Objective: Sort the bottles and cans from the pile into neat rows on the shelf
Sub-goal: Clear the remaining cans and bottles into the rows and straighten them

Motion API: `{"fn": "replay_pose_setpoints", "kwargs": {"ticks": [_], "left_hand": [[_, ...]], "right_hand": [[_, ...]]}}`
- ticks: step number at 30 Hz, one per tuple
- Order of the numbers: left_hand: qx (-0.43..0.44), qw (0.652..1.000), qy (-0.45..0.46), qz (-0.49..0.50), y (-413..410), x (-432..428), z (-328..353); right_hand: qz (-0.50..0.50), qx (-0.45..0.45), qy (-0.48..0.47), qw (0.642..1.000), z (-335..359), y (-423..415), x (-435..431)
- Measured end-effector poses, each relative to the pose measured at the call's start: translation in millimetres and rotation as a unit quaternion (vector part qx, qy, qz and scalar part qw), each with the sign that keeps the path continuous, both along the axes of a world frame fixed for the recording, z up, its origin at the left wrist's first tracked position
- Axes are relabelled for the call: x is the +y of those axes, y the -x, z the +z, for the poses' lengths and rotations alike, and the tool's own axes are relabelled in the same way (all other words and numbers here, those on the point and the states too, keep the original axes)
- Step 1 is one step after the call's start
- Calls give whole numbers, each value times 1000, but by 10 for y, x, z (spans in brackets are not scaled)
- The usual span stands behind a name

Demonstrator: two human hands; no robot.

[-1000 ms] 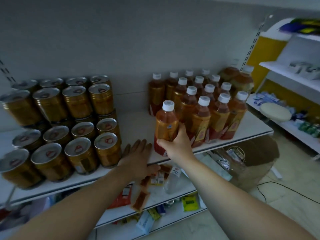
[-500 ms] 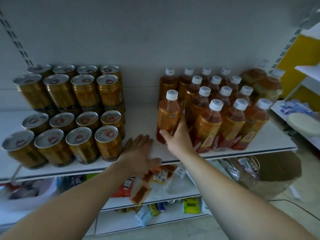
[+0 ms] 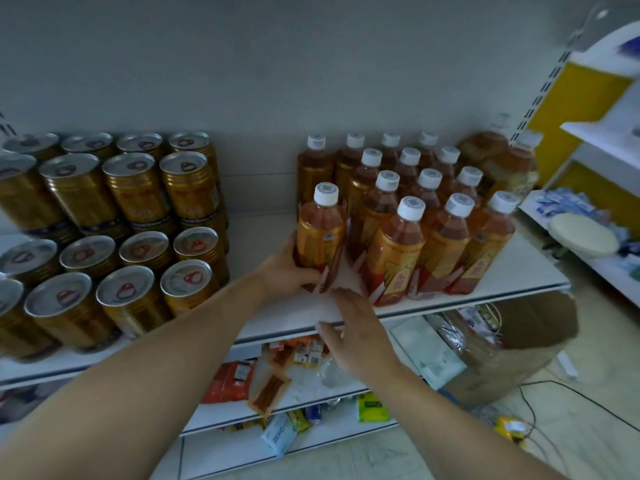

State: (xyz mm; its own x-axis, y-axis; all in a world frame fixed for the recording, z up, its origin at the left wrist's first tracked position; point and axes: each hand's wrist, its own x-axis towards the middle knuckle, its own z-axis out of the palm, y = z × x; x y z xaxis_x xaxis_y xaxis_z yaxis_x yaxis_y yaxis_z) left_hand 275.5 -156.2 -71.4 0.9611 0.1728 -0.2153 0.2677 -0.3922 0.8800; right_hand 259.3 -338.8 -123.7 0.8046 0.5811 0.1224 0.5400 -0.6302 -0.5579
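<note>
An orange tea bottle (image 3: 322, 237) with a white cap stands upright on the white shelf (image 3: 298, 313), just left of the bottle rows. My left hand (image 3: 284, 271) grips its lower body from the left. My right hand (image 3: 356, 334) hovers at the shelf's front edge, fingers spread and holding nothing. Several more tea bottles (image 3: 419, 209) stand in neat rows to the right. Gold cans (image 3: 131, 220) fill the shelf's left side, stacked two high at the back.
Two larger brown bottles (image 3: 498, 161) lie at the shelf's far right. Lower shelves (image 3: 311, 400) hold loose snack packets. A cardboard box (image 3: 519, 348) sits on the floor at right, with cables beside it. Another shelving unit (image 3: 602, 202) stands further right.
My right hand let go of the bottle and drew back to the shelf edge. My left hand left the shelf surface and took hold of the bottle, which now stands further back.
</note>
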Motion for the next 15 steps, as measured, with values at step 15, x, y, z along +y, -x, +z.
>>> {"fn": "replay_pose_setpoints", "kwargs": {"ticks": [15], "left_hand": [[-82,990,33,110,-105,-328,-177]], "right_hand": [[-125,-227,7,966,-338,-397,-979]]}}
